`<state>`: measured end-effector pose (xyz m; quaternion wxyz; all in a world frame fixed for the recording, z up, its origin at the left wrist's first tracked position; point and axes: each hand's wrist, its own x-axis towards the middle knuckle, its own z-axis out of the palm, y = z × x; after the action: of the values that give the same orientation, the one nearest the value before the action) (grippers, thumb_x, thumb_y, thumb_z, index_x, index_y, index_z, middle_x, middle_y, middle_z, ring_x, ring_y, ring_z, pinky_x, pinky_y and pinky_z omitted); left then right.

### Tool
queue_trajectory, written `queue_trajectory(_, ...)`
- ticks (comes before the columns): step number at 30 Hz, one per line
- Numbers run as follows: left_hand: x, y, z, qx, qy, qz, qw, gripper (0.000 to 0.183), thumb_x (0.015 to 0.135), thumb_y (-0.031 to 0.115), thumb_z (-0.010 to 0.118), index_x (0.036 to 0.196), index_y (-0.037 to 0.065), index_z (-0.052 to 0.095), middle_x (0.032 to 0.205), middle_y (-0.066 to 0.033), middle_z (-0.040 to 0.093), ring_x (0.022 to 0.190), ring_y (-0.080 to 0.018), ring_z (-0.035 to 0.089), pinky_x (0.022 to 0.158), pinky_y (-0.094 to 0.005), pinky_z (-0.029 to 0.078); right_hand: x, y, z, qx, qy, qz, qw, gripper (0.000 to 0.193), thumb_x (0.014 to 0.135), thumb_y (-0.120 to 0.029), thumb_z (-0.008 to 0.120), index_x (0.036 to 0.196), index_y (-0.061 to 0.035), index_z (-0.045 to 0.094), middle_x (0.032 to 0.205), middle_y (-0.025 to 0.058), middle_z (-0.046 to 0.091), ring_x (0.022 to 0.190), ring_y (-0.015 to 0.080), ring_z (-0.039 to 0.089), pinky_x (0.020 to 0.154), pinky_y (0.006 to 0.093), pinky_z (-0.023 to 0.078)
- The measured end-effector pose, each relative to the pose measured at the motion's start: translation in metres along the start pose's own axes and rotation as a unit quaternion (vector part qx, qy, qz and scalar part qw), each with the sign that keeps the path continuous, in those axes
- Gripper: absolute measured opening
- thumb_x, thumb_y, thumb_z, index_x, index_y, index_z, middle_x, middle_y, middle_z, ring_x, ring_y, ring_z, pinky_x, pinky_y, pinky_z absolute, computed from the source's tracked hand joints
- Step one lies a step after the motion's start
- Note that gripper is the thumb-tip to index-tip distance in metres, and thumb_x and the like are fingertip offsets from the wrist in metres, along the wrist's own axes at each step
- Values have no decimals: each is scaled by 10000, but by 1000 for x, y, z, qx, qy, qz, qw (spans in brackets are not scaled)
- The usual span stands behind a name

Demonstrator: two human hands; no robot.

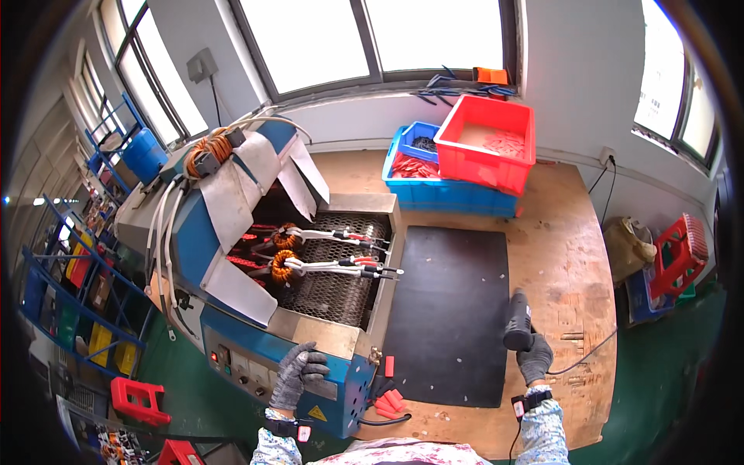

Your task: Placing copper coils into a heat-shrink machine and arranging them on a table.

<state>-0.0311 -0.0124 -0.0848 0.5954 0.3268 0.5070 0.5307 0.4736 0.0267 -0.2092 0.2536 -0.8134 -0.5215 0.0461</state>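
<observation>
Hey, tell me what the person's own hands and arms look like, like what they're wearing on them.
The left hand and right hand are gloved in grey fabric. The left sleeve and right sleeve are pale with a small bluish print. Each wrist has a black strap with a small white-and-red piece; a thin dark cable hangs by the right one.

Wooden table [558, 232]. Around its black mat [446, 310]: a blue bin [457, 198] at 12 o'clock, a cord [583, 361] near 4, loose red tubes [391, 402] at 7. Small pale flecks dot the mat.
</observation>
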Motion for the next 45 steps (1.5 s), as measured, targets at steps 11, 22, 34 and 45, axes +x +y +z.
queue_trajectory(11,-2,1,-3,-19,-25,6,999,420,909,227,560,1247,-2,463,1004,-187,628,804,-251,672,641,-288,574,-10,-139,-97,427,-137,-111,887,393,693,-224,777,984,-2,633,843,107,684,761,195,666,671,313,518)
queue_trajectory(22,-3,2,-8,-63,-50,-7,997,443,899,230,574,1254,-7,459,1021,-201,617,851,-275,665,692,-312,574,-14,-177,-90,476,-214,-25,853,321,714,-141,763,973,7,641,842,54,668,744,112,607,669,266,491)
queue_trajectory(34,-1,5,-13,-72,-77,-24,994,435,899,223,567,1254,-5,464,1023,-196,614,878,-272,658,734,-332,571,-16,-180,-90,456,-198,-12,868,310,723,-152,757,965,6,643,829,56,672,729,111,609,665,273,490)
queue_trajectory(45,-1,8,-10,-66,-73,-32,995,438,899,237,571,1250,-6,468,1020,-195,615,870,-268,659,719,-325,574,-14,-173,-86,460,-197,8,866,275,725,-104,747,957,-1,642,814,47,666,721,102,602,647,267,486)
